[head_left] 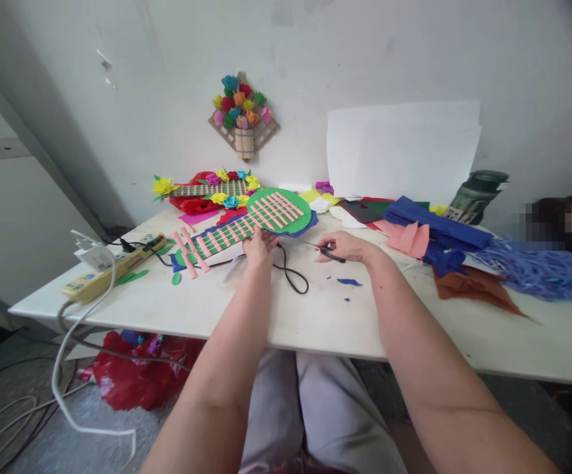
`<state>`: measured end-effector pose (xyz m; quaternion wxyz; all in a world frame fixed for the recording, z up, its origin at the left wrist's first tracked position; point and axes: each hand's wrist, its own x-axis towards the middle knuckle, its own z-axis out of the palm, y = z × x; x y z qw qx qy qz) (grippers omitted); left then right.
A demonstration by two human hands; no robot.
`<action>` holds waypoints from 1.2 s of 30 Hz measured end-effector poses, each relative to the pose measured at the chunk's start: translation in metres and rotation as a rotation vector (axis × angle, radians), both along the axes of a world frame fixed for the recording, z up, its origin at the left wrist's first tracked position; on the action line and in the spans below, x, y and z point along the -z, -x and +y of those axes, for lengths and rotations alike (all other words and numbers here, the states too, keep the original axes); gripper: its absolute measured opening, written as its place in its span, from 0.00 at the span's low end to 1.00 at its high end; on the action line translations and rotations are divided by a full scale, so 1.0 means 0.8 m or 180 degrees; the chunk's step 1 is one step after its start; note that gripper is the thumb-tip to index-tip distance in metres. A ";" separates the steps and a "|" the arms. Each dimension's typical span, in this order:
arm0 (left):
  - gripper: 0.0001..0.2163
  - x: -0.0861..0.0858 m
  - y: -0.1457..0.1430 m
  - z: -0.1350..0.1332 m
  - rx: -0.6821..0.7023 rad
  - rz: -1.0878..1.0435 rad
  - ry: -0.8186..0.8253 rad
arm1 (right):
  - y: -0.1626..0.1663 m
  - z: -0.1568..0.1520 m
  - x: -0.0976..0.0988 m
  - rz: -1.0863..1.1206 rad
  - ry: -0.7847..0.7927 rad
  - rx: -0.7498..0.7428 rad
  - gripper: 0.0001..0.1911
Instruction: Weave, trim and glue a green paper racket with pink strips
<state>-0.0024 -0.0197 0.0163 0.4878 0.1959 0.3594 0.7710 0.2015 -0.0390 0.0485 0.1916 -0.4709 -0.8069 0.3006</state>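
My left hand (260, 247) grips the lower edge of a green paper pipa (280, 212) striped with pink strips, holding it tilted above the table. Blue paper (310, 226) sticks out past the green around its rounded end and at its narrow end. In my right hand (347, 247) is a pair of scissors (332, 253) with dark handles; the blades point left toward the blue edge. Whether the blades touch the paper I cannot make out. Small blue scraps (349, 282) lie on the table below the scissors.
Behind stands a similar pipa trimmed with paper flowers (207, 189). A yellow power strip (112, 266) is at left, and a black cord (295, 280) loops under my hands. Crepe paper (434, 224), blue shreds (547, 266) and a bottle (478, 197) lie right. Another person is at far right.
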 end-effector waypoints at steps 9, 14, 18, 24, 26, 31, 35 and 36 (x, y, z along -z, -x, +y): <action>0.13 -0.001 0.002 0.001 -0.0019 -0.0078 0.0065 | -0.019 -0.023 -0.021 0.0338 0.0740 0.0154 0.21; 0.15 -0.002 0.005 0.001 -0.0052 -0.0063 0.0063 | -0.027 -0.026 -0.023 0.0577 0.0814 0.0314 0.19; 0.14 -0.002 0.006 0.001 0.0003 -0.0059 0.0043 | -0.026 -0.020 -0.015 0.0778 0.0727 0.0152 0.21; 0.13 -0.004 0.005 -0.001 0.0056 -0.0062 0.0119 | -0.013 -0.019 -0.011 0.0768 0.0707 0.0023 0.25; 0.13 -0.005 0.004 -0.002 0.0082 -0.0056 0.0129 | -0.009 -0.021 -0.014 0.0724 0.0692 -0.0008 0.25; 0.13 -0.006 0.003 -0.004 0.0109 -0.0033 0.0107 | -0.004 -0.021 -0.016 0.0593 0.0625 -0.0015 0.24; 0.12 -0.005 0.003 -0.003 0.0126 0.0029 0.0116 | -0.003 -0.015 -0.011 0.0583 0.0462 -0.0027 0.25; 0.12 -0.005 0.003 -0.003 0.0123 0.0038 0.0115 | -0.003 -0.013 -0.009 0.0570 0.0395 -0.0013 0.26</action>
